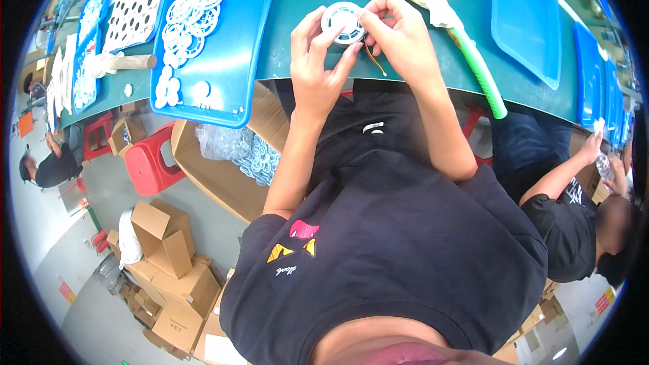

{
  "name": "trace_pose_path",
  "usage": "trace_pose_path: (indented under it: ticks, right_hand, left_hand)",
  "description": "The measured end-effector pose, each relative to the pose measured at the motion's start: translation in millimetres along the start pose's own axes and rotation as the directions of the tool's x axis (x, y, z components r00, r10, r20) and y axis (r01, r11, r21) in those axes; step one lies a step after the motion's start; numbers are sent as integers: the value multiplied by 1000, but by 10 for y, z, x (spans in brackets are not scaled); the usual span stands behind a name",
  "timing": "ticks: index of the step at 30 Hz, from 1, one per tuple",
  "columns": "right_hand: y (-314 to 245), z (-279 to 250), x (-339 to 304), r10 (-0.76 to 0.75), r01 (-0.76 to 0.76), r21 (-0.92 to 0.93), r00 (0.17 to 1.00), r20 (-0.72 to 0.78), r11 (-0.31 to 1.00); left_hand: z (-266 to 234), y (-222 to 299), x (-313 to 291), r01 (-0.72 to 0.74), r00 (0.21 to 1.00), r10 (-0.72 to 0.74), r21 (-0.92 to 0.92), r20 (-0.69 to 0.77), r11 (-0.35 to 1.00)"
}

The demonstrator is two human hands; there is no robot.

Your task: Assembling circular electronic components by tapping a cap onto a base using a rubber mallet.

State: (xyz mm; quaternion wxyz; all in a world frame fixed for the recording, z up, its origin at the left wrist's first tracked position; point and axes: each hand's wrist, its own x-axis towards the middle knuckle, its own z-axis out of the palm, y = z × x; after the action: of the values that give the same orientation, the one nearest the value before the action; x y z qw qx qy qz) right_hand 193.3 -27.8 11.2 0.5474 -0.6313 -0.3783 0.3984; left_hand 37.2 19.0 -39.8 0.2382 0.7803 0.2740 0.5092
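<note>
Between my hands, over the near edge of the green table [301, 34], is a round white plastic part [345, 21] with slots around a hub. Thin orange and dark wires [376, 62] hang from its right side. The fingers and thumb of my left hand [318, 61] grip its left rim. My right hand [407, 39] pinches the rim on the right, near the wires. Just beyond my right hand lies a tool with a green handle [478, 71], its far end wrapped in white material [439, 10].
To the left, a blue tray [233, 88] holds many white slotted rings and small white round pieces. A wooden handle [135, 62] juts over its edge. Another blue tray [527, 20] lies right. Below are an open carton [196, 172] and red stool [147, 162]; a co-worker [558, 230] sits right.
</note>
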Motion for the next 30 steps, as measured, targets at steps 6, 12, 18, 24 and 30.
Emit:
trace_pose_path:
  ticks: [6, 12, 18, 24, 30]
  right_hand:
    - [10, 14, 9, 6, -6, -20, 1000, 3, 1000]
    - [7, 16, 9, -24, 25, -75, 1000, 20, 997]
    - [46, 24, 18, -147, 150, -212, 989, 27, 966]
    - [41, 11, 2, -70, 74, -181, 997, 25, 981]
    - [48, -30, 27, 8, 3, -128, 997, 79, 992]
  left_hand:
    - [9, -15, -11, 29, 999, -29, -31, -18, 999]
    - [3, -25, 6, 14, 999, -16, -49, -29, 999]
    - [-21, -31, 25, 27, 999, -27, -44, 20, 999]
    - [-15, -27, 29, 48, 998, -47, -17, 45, 999]
    - [-26, -11, 26, 23, 999, -23, 15, 47, 1000]
